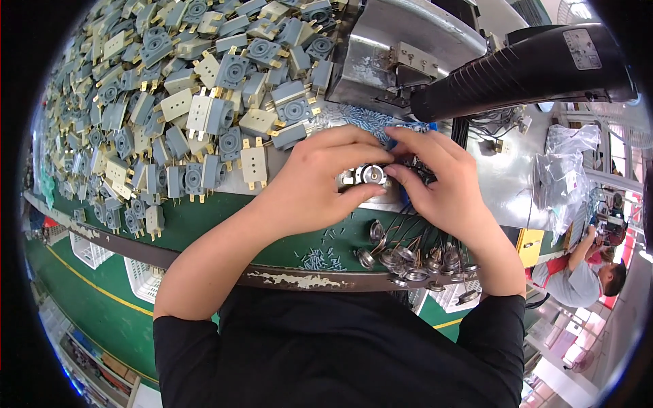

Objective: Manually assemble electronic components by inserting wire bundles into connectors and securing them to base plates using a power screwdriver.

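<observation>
Head view, & here we go: L hand is curled in from the side, part-closed, thumb below & fingers above, w/ a round metal part pinched btwn them, open face up, prob. so the person can see into it while it's steadied. R hand is in close opposite, thumb & fingertips bent toward the part's right edge, gap small; can't tell if it grips the part or just braces it, as a dark bit below is mostly hidden. Part's mid-table, right in front of the chest, prob. for best reach & sight. Just past the fingers, a heap of screws, handy for picking; a 2nd scatter of small screws lies nearer the table's front edge. More round metal pcs on wires bunch at that edge, below the R hand, likely grouped for quick grabbing. Far left, grey & cream blocks pile high, prob. pushed aside to leave elbow room on the green table. Upper rt, a black ribbed tool body juts over, clear of both hands.
</observation>
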Demonstrator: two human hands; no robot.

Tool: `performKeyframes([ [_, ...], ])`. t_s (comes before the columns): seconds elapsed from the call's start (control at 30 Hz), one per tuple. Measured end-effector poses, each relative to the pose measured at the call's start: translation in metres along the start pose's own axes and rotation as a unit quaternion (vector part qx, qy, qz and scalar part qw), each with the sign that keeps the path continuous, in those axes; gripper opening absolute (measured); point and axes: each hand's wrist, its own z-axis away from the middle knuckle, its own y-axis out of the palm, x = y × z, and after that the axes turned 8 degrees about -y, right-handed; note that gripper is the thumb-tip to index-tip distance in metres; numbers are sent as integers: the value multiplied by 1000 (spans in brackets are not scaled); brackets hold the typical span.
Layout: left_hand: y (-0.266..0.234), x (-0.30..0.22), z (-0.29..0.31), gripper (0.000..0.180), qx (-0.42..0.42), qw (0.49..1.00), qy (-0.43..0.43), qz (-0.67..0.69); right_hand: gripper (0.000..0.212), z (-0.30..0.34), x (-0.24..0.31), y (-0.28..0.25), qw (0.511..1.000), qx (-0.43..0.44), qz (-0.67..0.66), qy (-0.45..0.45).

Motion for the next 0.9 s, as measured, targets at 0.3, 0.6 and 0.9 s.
performKeyframes([
  [0.3,-4,-4,-7,32,40,999,3,-29,65,-14,-20,-55,910,-356,-158,-145],
  [0.6,-5,0,-4,31,25,999,30,-36,119,-67,-20,-44,878,-120,-458,-66],
  [0.9,-8,-2,-9,30,22,998,41,-43,101,-103,-20,-70,837,-321,-425,-130],
])
